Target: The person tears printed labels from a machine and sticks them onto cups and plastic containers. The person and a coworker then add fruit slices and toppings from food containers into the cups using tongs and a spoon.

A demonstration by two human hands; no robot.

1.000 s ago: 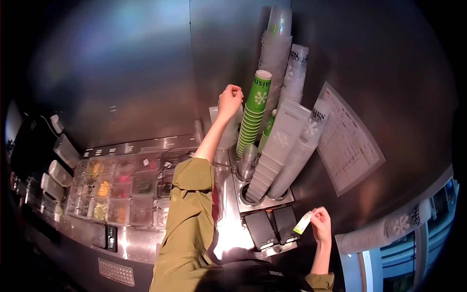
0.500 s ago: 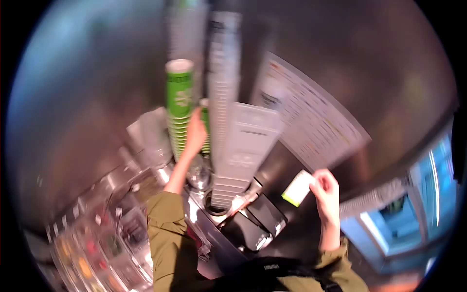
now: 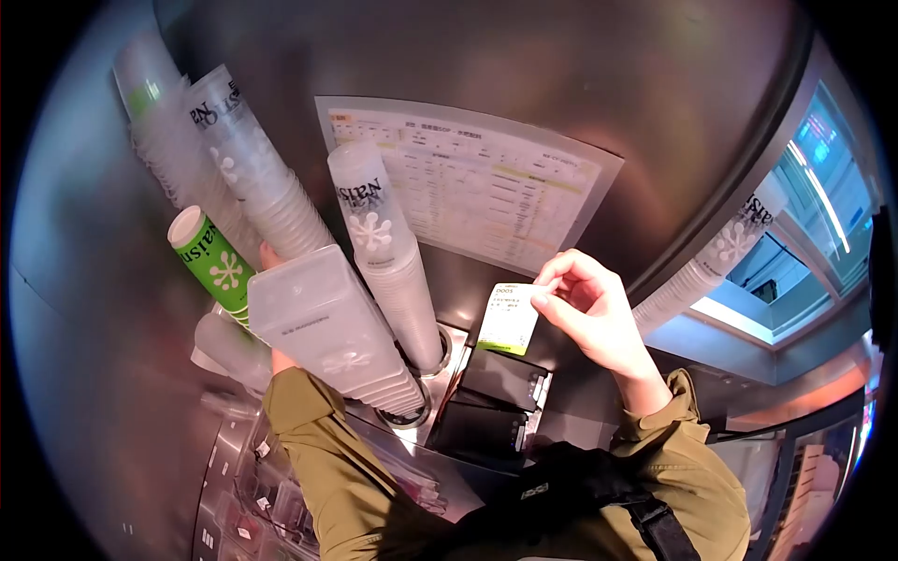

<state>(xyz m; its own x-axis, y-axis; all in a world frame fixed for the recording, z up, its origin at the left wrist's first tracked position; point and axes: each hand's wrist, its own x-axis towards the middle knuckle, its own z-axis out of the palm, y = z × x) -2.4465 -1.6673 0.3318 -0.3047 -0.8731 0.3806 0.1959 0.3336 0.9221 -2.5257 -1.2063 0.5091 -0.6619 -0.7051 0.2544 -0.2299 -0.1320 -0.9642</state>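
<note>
My right hand [image 3: 594,313] pinches the top corner of a small white printed label [image 3: 506,318] with a green lower edge. The label hangs in front of the steel wall, above two black boxes. My left hand [image 3: 282,361] is mostly hidden behind a stack of clear rectangular cups [image 3: 327,332]; a bit of finger and the wrist show. Close beside it on the left leans a stack of green paper cups [image 3: 213,266] with a white flower print. Whether that hand grips anything is hidden.
Clear round cups stand in tall stacks, one [image 3: 388,257] at centre and another [image 3: 257,178] further left. A printed chart [image 3: 486,187] is fixed to the wall. Black boxes [image 3: 482,430] sit below the label. Lidded containers [image 3: 257,496] lie at lower left, a window [image 3: 795,271] at right.
My view has swung to the right and steadied. My left hand, earlier visible at the green cups, is now mostly behind the rectangular cups. The label stays in my right hand, its print now facing me.
</note>
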